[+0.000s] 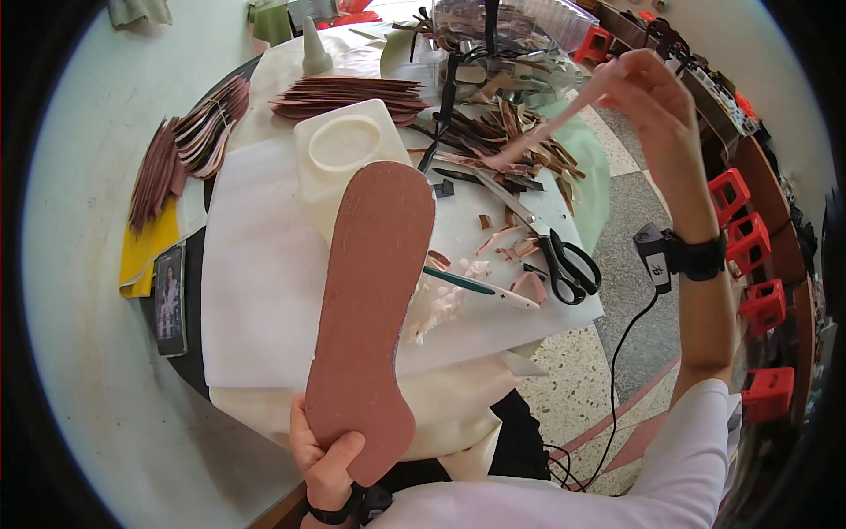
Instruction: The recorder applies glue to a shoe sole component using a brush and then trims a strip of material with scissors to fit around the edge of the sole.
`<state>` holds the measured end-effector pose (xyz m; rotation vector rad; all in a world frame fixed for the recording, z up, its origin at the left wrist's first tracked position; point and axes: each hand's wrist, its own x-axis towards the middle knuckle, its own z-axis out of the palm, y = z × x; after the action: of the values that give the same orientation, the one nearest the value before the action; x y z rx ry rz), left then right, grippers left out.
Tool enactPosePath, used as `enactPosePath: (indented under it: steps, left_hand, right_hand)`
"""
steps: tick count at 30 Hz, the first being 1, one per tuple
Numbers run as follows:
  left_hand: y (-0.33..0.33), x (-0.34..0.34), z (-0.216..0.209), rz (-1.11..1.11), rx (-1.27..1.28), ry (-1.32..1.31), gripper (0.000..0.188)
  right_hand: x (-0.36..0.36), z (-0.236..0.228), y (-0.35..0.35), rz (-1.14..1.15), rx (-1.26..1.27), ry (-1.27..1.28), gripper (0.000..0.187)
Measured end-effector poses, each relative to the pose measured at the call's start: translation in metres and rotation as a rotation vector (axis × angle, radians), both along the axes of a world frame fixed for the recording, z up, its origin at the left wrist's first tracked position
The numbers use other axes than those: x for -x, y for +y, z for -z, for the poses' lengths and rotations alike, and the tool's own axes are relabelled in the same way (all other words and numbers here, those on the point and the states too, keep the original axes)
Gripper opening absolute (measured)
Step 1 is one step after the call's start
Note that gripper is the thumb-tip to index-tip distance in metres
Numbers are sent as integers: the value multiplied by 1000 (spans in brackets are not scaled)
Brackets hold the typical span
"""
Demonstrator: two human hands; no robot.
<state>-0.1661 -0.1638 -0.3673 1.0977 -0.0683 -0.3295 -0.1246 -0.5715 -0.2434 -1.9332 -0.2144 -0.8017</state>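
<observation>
The left hand's (324, 462) fingers grasp one insole (370, 300); the right hand's (654, 99) fingers pinch one strip (555, 122). One phone (170, 300), one pair of scissors (544, 238).

Brown sole (370, 304) mid-dial looks matt and leathery, container (344, 141) at 11 o'clock smooth milky plastic, scissors (538, 227) at 3 shiny metal with glossy black plastic handles (553, 256), phone (170, 300) at 9 glossy, floor (564, 361) at 4 speckled terrazzo, stools (765, 304) at 3 red plastic.
</observation>
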Motion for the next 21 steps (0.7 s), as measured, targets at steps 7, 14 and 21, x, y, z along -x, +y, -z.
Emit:
enactPosePath:
  steps: [7,14,21]
  left_hand:
    - [-9,1,-2,113,-72,-59,41]
    - [-30,-1,6,182,-201,-353,46]
    - [-67,2,17,153,-25,-510,62]
  right_hand:
    - [53,-1,37,-104,-261,110,16]
    - [100,55,89,116,-192,248,12]
    - [119,82,141,198,241,77,23]
